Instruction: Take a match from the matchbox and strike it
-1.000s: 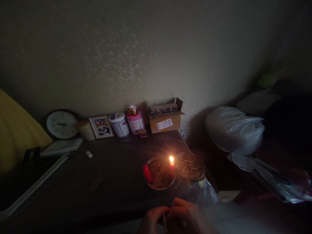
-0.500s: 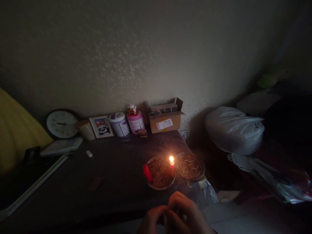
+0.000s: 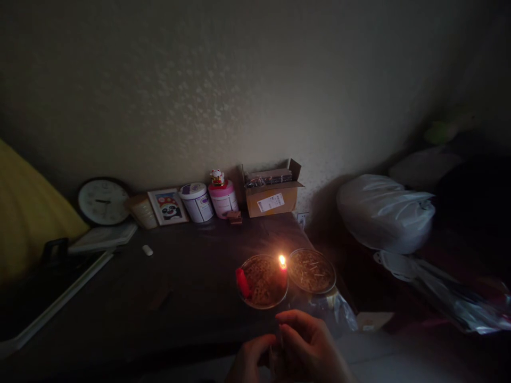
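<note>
**Hands joined on a thin stick, near edge of a dim worktop**

Both hands were seen low in the frame, pressed together at the near edge of the worktop (image 3: pixel 191 298). The left hand (image 3: pixel 249 364) and the right hand (image 3: pixel 309 348) were closed on one thin stick (image 3: pixel 272 357), held roughly upright between them; what it was made of could not be told in the poor light. The right-hand fingers (image 3: pixel 293 319) were curled over the top of the grip.

Just beyond the hands, a round dish (image 3: pixel 263 281) was noted, with a lit red candle (image 3: pixel 283 271) standing at its right rim and a second, unlit red candle (image 3: pixel 241 282) leaning at its left rim. A second dish (image 3: pixel 312 271) was set touching the first on its right. The stick was held apart from the flame, nearer the body.

Along the wall were ranged a clock (image 3: pixel 104 201), a panda picture (image 3: pixel 168 207), two tubs (image 3: pixel 196 202) and a cardboard box (image 3: pixel 272 194).
</note>
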Motion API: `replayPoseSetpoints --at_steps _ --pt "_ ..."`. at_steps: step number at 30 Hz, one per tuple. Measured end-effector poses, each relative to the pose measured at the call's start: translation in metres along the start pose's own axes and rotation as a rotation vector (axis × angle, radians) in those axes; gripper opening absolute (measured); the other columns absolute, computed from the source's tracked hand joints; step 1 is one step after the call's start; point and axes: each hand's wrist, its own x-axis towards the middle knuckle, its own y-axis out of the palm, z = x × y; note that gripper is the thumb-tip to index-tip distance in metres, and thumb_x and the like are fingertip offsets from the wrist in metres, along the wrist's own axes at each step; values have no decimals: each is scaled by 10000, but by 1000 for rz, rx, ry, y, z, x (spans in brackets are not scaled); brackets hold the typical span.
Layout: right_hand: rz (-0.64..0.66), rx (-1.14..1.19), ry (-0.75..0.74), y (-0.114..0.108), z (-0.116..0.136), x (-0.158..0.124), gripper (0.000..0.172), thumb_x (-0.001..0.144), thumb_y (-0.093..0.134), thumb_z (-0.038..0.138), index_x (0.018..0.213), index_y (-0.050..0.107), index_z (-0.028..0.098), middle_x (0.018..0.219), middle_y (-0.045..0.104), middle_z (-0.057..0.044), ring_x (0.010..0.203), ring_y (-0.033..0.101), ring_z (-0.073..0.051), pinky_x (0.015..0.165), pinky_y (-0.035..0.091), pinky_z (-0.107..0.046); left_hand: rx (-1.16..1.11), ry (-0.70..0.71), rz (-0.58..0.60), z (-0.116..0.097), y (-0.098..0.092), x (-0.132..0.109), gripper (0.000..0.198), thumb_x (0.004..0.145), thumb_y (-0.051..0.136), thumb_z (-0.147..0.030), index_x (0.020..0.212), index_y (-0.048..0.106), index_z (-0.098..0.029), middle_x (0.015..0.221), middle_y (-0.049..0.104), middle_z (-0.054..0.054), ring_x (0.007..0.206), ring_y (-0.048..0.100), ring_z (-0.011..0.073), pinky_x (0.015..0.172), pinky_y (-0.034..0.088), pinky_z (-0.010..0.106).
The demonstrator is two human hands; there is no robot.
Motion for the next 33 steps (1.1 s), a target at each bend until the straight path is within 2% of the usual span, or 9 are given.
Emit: replayPoseSetpoints --at_steps 5,10,13,16,20,24,26,29,33 --pt "-41 -26 23 1 22 -4 456 714 719 549 891 624 139 490 519 44 433 427 -77 416 309 -177 -75 -46 42 3 -3 2 419 588 694 -99 1004 694 -152 883 717 51 778 659 198 707 514 242" --pt "-192 -55 -134 -3 42 -8 363 727 745 471 756 617 132 601 519 34 550 450 -66 524 371 -164 -266 -98 -2 -6 -8 -2 431 619 678 -148 1049 649 -154 914 699 57 833 655 203 733 504 255" --pt "-232 35 -175 1 37 -8 361 738 738 482 755 607 146 600 499 35 554 450 -72 532 383 -172 -506 -129 86 -7 0 -1 483 623 726 -231 1086 613 -152 923 700 74 802 664 214 706 514 288" --pt "-232 146 -161 9 23 -6 353 750 725 495 822 613 168 633 541 20 573 502 -98 542 421 -197 -647 -129 97 -5 16 8 583 607 799 -359 1124 616 -157 972 701 103 862 672 252 726 521 316" --pt "-306 82 -157 15 8 -3 437 730 737 515 969 676 156 777 645 -45 669 563 -138 572 462 -210 -739 -160 81 0 30 25 477 720 700 -546 1012 680 -169 979 705 121 1035 639 309 851 521 392" --pt "-318 85 -152 15 3 0 484 726 743 519 1048 697 161 809 674 -60 698 600 -156 593 488 -222 -788 -132 71 0 31 25 559 687 737 -513 1097 655 -142 1006 697 126 1019 648 309 891 508 396" --pt "-289 99 -166 13 3 1 473 720 750 514 1017 707 149 746 662 -53 660 613 -163 579 501 -239 -837 -65 33 -5 29 20 640 682 756 -466 1203 584 -137 1007 695 123 915 675 273 808 531 358" --pt "-262 94 -173 10 10 -1 478 743 721 531 1006 696 132 627 619 -26 499 564 -138 495 489 -259 -912 0 -34 -16 21 14 673 712 761 -429 1261 464 -174 936 705 84 653 655 163 551 508 246" --pt "-298 24 -179 5 25 -6 402 785 702 492 1000 689 152 787 678 -50 703 628 -170 678 528 -284 -933 -66 -137 -26 5 14 580 654 829 -359 1067 462 -181 724 687 -5 450 529 75 397 415 168"
